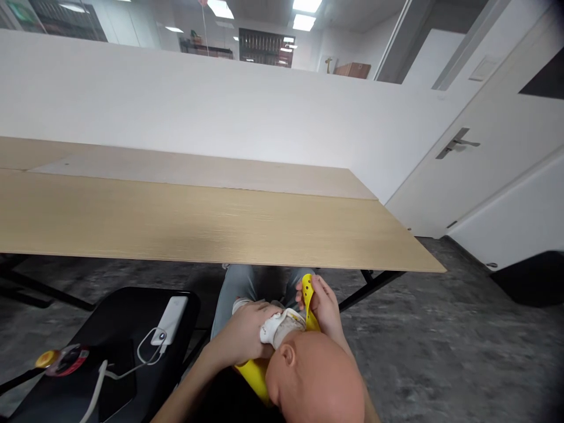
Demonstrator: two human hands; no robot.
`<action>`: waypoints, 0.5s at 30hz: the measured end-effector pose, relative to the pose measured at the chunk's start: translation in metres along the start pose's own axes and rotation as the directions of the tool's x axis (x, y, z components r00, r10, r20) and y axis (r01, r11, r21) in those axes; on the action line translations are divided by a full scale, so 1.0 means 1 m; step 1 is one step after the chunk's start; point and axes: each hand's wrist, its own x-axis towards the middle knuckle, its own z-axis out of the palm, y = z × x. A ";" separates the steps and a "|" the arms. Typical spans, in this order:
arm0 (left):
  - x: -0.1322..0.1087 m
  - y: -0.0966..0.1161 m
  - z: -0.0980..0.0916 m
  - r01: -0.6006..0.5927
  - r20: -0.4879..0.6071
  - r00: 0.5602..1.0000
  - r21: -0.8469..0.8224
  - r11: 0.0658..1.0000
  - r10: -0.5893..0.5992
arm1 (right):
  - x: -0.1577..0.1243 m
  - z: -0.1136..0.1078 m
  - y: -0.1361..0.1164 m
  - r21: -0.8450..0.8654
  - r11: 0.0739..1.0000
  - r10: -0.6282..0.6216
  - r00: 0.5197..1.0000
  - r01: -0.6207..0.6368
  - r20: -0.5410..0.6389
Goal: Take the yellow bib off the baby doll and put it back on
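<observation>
At lower centre of the frame, a bald doll's head (315, 382) lies in the person's lap; the left hand (240, 332) is clamped on a white shoe (282, 328), apparently steadying it; the right hand (324, 305) pinches a perforated yellow strap (308, 294), holding it up clear; a white power bank (170, 320) lies on a black chair seat (132, 302) at lower left.
</observation>
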 end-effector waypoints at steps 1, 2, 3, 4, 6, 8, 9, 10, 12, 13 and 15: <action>0.000 0.001 0.000 -0.001 -0.033 0.999 -0.008 1.000 0.001 | -0.001 0.001 -0.003 0.026 1.000 -0.006 1.000 0.006 -0.021; -0.001 0.001 0.000 0.005 -0.058 0.998 -0.035 0.999 -0.007 | -0.002 0.002 -0.006 0.050 0.999 -0.010 0.999 0.012 -0.043; -0.002 0.001 0.000 0.021 -0.074 0.997 -0.083 0.996 -0.028 | -0.004 0.002 -0.010 0.070 0.997 -0.013 0.998 0.018 -0.067; -0.003 0.000 0.000 0.044 -0.081 0.995 -0.144 0.989 -0.056 | -0.006 0.001 -0.015 0.087 0.996 -0.018 0.996 0.026 -0.089; -0.006 -0.004 0.000 0.101 -0.079 0.989 -0.284 0.954 -0.129 | -0.009 -0.002 -0.025 0.108 0.993 -0.028 0.993 0.040 -0.113; -0.008 -0.009 -0.002 0.146 -0.084 0.976 -0.430 0.891 -0.201 | -0.013 -0.006 -0.035 0.109 0.993 -0.043 0.993 0.055 -0.109; -0.008 -0.010 -0.005 0.156 -0.094 0.968 -0.496 0.854 -0.231 | -0.016 -0.009 -0.041 0.092 0.994 -0.054 0.993 0.064 -0.105; -0.009 -0.010 -0.008 0.157 -0.108 0.960 -0.554 0.818 -0.257 | -0.018 -0.013 -0.045 0.057 0.995 -0.071 0.992 0.078 -0.108; -0.009 -0.005 -0.018 0.146 -0.130 0.947 -0.641 0.753 -0.294 | -0.022 -0.020 -0.053 -0.075 0.990 -0.126 0.984 0.118 -0.123; -0.009 0.000 -0.024 0.145 -0.138 0.939 -0.669 0.729 -0.314 | -0.025 -0.023 -0.056 -0.164 0.976 -0.161 0.979 0.140 -0.124; -0.009 0.011 -0.036 0.172 -0.136 0.920 -0.704 0.689 -0.369 | -0.029 -0.027 -0.060 -0.358 0.915 -0.222 0.973 0.184 -0.067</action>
